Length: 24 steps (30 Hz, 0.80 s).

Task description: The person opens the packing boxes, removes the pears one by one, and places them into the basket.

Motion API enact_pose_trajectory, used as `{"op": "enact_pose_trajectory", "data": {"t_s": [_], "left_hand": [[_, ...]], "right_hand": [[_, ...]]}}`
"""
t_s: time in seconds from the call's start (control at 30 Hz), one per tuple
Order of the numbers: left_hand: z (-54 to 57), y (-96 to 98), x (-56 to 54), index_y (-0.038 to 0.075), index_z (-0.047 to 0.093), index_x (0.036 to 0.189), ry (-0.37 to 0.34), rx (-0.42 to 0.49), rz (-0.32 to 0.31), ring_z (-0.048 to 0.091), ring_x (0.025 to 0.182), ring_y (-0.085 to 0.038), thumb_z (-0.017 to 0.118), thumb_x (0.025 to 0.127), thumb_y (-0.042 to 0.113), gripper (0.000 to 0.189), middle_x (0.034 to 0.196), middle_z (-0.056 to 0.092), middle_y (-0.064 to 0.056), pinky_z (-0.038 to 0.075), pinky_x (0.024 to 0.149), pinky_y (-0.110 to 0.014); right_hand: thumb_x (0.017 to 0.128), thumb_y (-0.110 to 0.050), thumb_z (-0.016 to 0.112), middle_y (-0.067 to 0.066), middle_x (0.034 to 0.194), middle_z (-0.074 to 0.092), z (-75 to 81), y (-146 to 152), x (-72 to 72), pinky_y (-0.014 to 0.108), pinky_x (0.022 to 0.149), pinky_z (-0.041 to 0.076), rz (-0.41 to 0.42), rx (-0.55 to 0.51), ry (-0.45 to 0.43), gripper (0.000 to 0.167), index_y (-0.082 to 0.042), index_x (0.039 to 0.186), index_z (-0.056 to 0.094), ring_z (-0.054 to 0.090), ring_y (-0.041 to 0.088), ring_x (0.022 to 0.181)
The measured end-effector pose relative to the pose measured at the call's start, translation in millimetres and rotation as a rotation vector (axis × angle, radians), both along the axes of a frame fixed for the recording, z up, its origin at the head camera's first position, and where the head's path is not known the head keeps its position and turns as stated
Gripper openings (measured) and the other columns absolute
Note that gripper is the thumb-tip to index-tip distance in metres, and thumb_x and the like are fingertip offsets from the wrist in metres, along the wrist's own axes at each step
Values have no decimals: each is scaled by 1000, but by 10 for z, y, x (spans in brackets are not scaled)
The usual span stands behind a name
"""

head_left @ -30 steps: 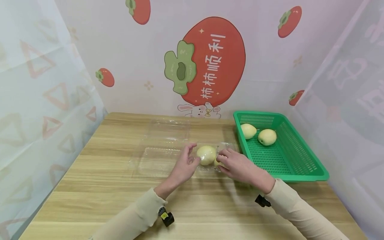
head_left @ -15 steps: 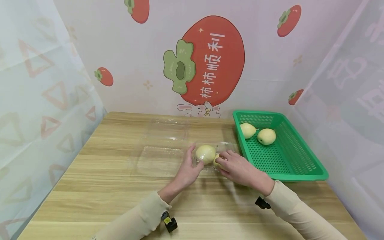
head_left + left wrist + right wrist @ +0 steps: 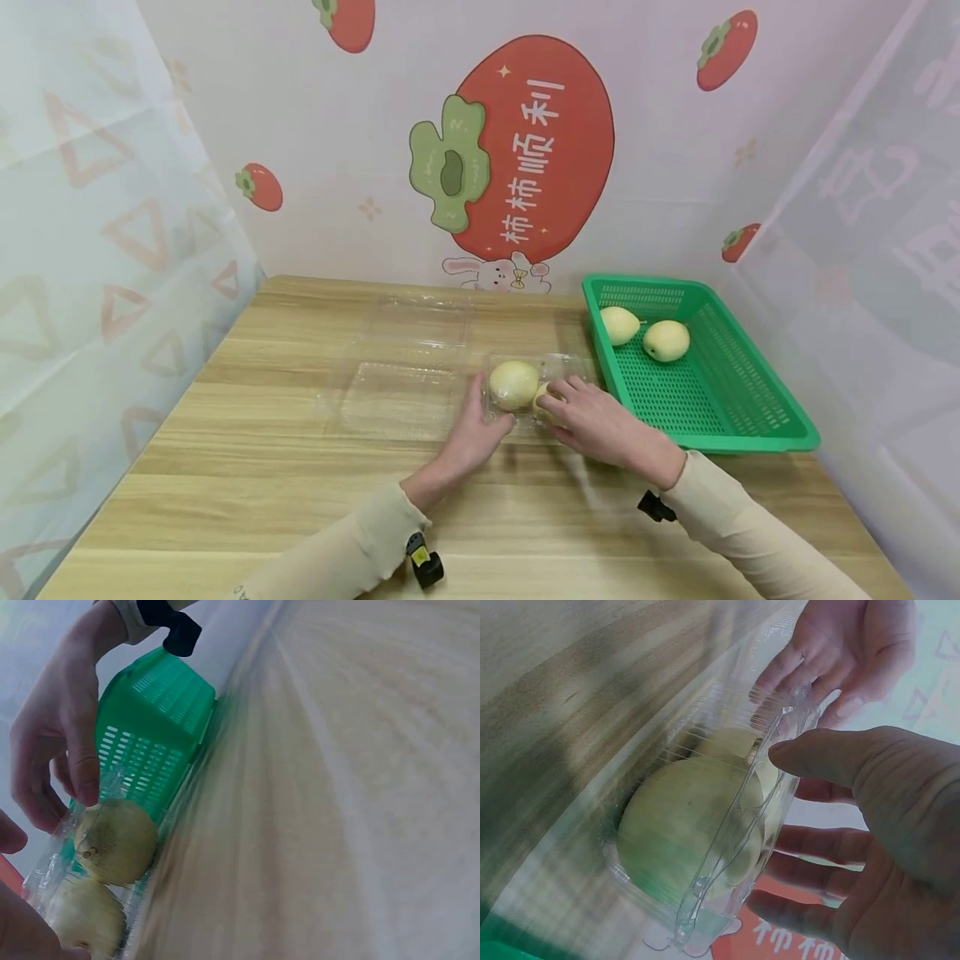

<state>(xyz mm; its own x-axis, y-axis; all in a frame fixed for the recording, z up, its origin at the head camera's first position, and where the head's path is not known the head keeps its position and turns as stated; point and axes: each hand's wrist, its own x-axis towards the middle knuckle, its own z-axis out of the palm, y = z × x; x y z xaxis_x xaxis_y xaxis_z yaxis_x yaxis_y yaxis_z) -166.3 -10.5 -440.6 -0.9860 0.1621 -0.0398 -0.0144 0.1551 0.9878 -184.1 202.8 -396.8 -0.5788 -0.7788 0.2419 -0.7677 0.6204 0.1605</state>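
Note:
In the head view a lidded clear plastic fruit box (image 3: 566, 367) stands mid-table with two pale yellow pears inside, the left one (image 3: 514, 383) in plain sight. The other pear (image 3: 540, 405) is partly covered by my right hand (image 3: 596, 423). My left hand (image 3: 471, 435) holds the box's left end, thumb at the near side and fingers along the far side. In the right wrist view, my right thumb (image 3: 817, 754) lies on the box's rim, while the fingers bend over the lid. The left wrist view shows both pears (image 3: 116, 841) behind the plastic.
Left of the box lies another clear plastic container (image 3: 405, 400), with its lid (image 3: 423, 321) folded back. A green basket (image 3: 750, 367) with two pears (image 3: 666, 341) stands close on the right. Printed cloth walls (image 3: 330, 225) enclose the wooden table (image 3: 247, 467).
My left hand has come down and in against the box's left end, its thumb moving right along the near side. My right hand stays almost where it was on the lid.

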Motion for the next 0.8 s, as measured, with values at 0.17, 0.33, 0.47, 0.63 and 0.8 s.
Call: {"op": "enact_pose_trajectory", "data": {"t_s": [0.17, 0.33, 0.47, 0.63, 0.8], "left_hand": [[-87, 0, -2, 5, 6, 157, 58, -20, -16, 17, 150, -41, 70, 81, 8, 100, 163, 14, -23, 13, 121, -61], [-129, 0, -7, 7, 7, 157, 57, -11, -19, 20, 149, -40, 73, 78, 4, 103, 162, 18, -23, 15, 122, -59], [-146, 4, -2, 7, 6, 157, 40, -5, -13, 19, 149, -41, 72, 79, 2, 103, 162, 16, -24, 15, 122, -58], [-174, 8, 8, 8, 1, 158, 22, 2, -20, 17, 149, -43, 70, 81, 5, 103, 163, 9, -24, 18, 121, -59], [-182, 8, -2, 9, 0, 158, 1, 17, -16, 17, 149, -42, 68, 83, 6, 101, 163, 8, -23, 19, 121, -58]], "right_hand": [[80, -22, 81, 4, 104, 66, 25, -8, -9, 36, 74, 56, -6, 20, -27, 35, -15, 111, 65, 60, 23, 92], [81, -23, 81, 3, 102, 66, 32, -17, -12, 37, 76, 57, -1, 10, -31, 32, -14, 108, 66, 61, 22, 93], [82, -23, 80, 2, 100, 65, 29, -15, -5, 35, 74, 56, 11, 12, -14, 28, -13, 104, 66, 60, 21, 89], [83, -21, 77, 3, 98, 66, 27, -15, 4, 33, 73, 55, 12, 20, 24, 21, -12, 96, 63, 59, 21, 86], [81, -13, 72, 2, 93, 65, 14, -35, -4, 33, 68, 54, 19, 21, 76, 16, -12, 88, 58, 59, 22, 83]]}}
